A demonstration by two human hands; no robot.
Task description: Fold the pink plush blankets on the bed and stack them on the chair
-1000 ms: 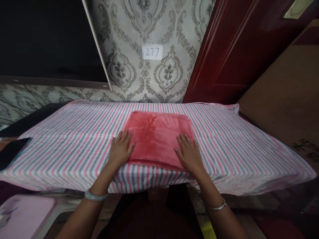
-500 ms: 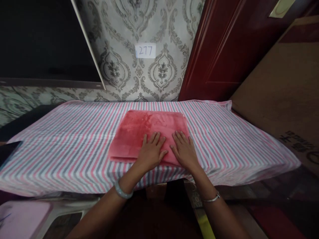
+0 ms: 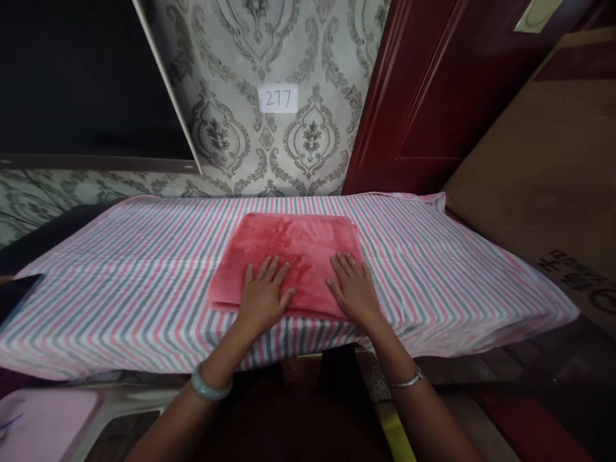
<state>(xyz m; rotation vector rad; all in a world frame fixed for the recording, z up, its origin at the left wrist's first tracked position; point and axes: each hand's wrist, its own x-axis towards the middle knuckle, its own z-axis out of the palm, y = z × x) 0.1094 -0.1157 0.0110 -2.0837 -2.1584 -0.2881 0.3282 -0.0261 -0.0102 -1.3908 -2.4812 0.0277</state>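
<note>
A folded red plush towel (image 3: 293,247) lies flat in the middle of a table covered with a pink, grey and white striped cloth (image 3: 120,282). My left hand (image 3: 264,295) rests palm down on the towel's near edge, fingers stretched out. My right hand (image 3: 353,290) lies flat on the towel's near right corner, fingers also spread. Neither hand grips anything. Each wrist wears a bangle.
A patterned grey wall with a paper label reading 277 (image 3: 278,99) rises behind the table. A dark red door (image 3: 433,96) stands at the back right, a brown cardboard sheet (image 3: 543,167) at the right. A dark phone (image 3: 17,292) lies at the left edge, a pink stool (image 3: 48,417) below.
My left hand slid right along the towel toward my right hand, then back left a little. The right hand stayed in place. The towel's near left corner now lies more spread out.
</note>
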